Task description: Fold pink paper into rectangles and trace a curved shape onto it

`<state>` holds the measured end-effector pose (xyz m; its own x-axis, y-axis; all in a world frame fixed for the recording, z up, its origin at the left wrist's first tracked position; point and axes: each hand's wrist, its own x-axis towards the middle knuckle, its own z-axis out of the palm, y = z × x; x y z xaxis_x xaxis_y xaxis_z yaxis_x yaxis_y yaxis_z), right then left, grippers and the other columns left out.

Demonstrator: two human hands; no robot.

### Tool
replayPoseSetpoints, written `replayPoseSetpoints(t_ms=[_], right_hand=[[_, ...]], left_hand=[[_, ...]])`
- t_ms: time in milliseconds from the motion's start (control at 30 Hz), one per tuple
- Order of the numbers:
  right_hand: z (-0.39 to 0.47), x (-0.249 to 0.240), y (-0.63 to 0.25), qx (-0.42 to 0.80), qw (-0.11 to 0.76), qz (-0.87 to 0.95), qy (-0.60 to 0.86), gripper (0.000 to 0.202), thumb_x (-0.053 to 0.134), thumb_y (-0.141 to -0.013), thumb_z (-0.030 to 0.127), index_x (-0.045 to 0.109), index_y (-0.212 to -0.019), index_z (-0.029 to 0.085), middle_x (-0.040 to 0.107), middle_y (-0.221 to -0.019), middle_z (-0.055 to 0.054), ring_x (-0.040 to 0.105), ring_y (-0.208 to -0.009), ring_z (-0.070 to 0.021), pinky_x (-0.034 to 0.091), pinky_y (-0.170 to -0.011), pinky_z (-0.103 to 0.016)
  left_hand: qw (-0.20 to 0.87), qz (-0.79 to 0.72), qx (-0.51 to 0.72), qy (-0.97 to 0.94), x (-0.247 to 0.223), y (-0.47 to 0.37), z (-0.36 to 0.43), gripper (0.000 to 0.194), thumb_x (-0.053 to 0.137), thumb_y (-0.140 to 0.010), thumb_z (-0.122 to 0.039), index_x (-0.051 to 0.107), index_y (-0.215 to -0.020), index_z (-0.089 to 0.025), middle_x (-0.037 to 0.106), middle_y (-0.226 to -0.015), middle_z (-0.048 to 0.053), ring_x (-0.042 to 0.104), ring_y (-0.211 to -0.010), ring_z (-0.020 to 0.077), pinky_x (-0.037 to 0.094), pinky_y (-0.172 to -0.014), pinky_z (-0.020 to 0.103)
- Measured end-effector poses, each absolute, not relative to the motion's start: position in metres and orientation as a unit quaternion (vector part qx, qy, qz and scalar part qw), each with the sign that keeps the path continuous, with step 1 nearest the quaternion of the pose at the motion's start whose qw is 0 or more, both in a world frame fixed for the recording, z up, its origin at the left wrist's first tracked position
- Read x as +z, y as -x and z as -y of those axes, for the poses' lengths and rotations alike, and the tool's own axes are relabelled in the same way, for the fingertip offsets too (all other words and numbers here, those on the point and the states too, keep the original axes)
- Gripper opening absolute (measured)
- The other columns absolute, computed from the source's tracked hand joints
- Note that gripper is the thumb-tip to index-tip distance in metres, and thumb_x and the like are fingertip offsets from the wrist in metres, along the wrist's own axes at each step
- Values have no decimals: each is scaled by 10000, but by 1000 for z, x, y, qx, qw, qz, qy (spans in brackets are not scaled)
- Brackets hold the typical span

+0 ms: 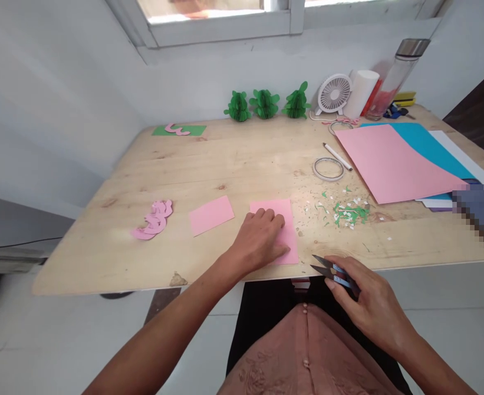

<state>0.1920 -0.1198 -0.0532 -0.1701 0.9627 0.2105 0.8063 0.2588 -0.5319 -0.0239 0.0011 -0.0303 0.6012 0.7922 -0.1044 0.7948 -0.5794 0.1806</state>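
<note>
My left hand (262, 238) rests on a pink paper sheet (283, 207) near the table's front edge. Its bent fingers and thumb hold the sheet against the wood and cover part of it. In my right hand (361, 291) are thread snips (336, 277) with dark blades and light blue sides. The blades stand apart and point left, close to the sheet's lower right corner. A second pink paper piece (212, 215) lies flat to the left. Farther left is a small pile of wavy-edged pink cutouts (155, 220).
Green and white paper scraps (351, 214), a tape roll (328, 169) and a pen (337, 157) lie to the right, beside stacked coloured sheets (398, 164). Green paper figures (265, 104), a fan (335, 94) and a glass bottle (396, 79) line the wall.
</note>
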Motion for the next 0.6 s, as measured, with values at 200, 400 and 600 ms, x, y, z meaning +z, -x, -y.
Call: replayPoseSetpoints(t_ms=[200,400,600], right_hand=[[117,-51,-192,176,258,739,597,290,514,-899,295,544,-1183,247,665,-1100,-42,654,-940,-181,549,-754,-291],[116,-50,-192,199,241,732,606,296,496,-920,361,526,-1192,249,652,-1057,-47,636,-875,-178,526,-734,-316],[113,-50,-190,136,216,762,595,285,463,-935,351,544,-1170,209,642,-942,-60,627,-812,-198,491,-700,-329]], left_hand=[[158,-460,-6,-874,-28,21,-6,213,631,-720,-276,538,-889,-184,607,-917,57,531,-855,238,415,-732,368],[209,-476,26,-854,-31,22,-4,279,606,-746,-230,527,-1011,-193,635,-915,31,560,-865,212,417,-828,395],[318,-467,98,-819,-33,33,-3,80,541,-819,-229,592,-762,-204,656,-850,20,569,-843,201,427,-826,380]])
